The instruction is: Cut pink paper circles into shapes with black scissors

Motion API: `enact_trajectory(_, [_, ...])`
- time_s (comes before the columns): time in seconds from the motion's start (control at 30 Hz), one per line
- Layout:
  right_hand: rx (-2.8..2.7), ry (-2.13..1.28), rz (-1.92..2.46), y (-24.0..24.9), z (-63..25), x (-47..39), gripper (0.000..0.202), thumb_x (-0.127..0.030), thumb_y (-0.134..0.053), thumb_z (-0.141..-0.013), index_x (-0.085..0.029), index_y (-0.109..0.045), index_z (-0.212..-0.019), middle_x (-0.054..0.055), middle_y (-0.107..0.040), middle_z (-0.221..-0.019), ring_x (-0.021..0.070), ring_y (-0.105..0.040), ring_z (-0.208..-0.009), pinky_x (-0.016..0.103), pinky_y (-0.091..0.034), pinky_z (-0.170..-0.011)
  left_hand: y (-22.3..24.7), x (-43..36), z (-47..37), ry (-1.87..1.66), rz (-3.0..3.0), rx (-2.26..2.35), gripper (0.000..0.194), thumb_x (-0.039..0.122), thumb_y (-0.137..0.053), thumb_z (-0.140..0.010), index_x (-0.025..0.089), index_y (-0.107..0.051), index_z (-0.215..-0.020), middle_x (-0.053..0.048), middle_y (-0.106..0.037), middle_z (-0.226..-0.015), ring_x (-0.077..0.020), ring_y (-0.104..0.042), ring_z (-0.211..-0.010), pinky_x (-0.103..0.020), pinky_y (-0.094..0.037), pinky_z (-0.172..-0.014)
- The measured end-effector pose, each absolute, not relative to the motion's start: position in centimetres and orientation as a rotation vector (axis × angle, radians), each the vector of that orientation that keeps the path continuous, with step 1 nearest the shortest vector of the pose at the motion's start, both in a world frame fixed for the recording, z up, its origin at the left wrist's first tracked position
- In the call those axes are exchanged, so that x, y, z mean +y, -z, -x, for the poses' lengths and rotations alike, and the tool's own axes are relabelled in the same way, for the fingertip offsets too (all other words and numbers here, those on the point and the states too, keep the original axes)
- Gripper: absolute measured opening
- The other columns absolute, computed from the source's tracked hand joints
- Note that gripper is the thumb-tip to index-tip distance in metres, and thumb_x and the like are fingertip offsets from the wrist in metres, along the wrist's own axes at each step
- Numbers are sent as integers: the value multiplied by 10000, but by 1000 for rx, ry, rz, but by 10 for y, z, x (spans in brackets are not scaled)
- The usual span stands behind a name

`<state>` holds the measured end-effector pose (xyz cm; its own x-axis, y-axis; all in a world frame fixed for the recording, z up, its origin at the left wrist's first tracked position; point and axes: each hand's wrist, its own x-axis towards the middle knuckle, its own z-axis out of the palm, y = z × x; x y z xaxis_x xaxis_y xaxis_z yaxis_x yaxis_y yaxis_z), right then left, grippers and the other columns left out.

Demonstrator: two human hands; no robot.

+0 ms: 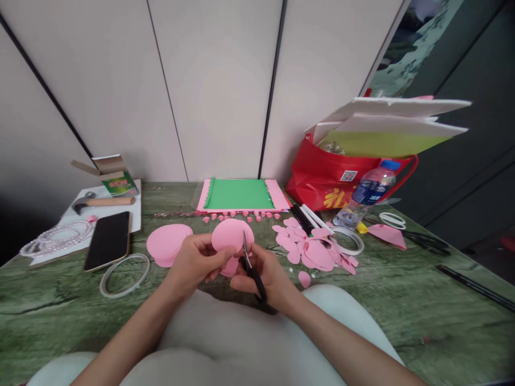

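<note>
My left hand (198, 262) pinches the lower left edge of a pink paper circle (229, 234), held up over the front of the table. My right hand (267, 276) grips black-handled scissors (257, 283), whose blades point up and lie against the circle's right side. Another pink piece (229, 267) shows below the held circle, partly hidden by my fingers. A stack of pink circles (167, 244) rests just left of my left hand. To the right of my right hand lies a loose pile of cut pink pieces (317, 253).
Green and pink sheets (241, 194) lie at the back, with small pink bits before them. At left are a phone (108, 241), a hammer (110, 201), beads (60, 236) and a tape roll (105, 284). A red bag (309, 177), bottle (372, 187) and markers (310, 215) stand or lie at right.
</note>
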<state>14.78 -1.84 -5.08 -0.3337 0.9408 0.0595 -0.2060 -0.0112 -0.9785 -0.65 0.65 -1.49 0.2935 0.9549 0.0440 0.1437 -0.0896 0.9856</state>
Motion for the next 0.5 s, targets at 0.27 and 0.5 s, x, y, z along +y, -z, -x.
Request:
enact_trajectory(0.27, [-1324, -1484, 891, 51, -148, -19, 407, -298, -768, -535, -169, -479, -791, -88, -448, -498, 55, -337, -443, 183, -268, -433, 16, 7, 8, -978, -1485, 1028, 190, 282, -647, -707, 132, -583, -608, 79, -447, -366, -12, -320, -293, -125, -213, -292])
enact_trajectory(0.5, [-1328, -1477, 965, 46, -148, -19, 408, -333, -775, -513, -172, -484, -750, -79, -488, -475, 60, -401, -404, 170, -284, -388, 16, 8, 7, -1022, -1422, 1010, 156, 273, -662, -698, 135, -604, -652, 82, -444, -366, -14, -327, -300, -121, -231, -292])
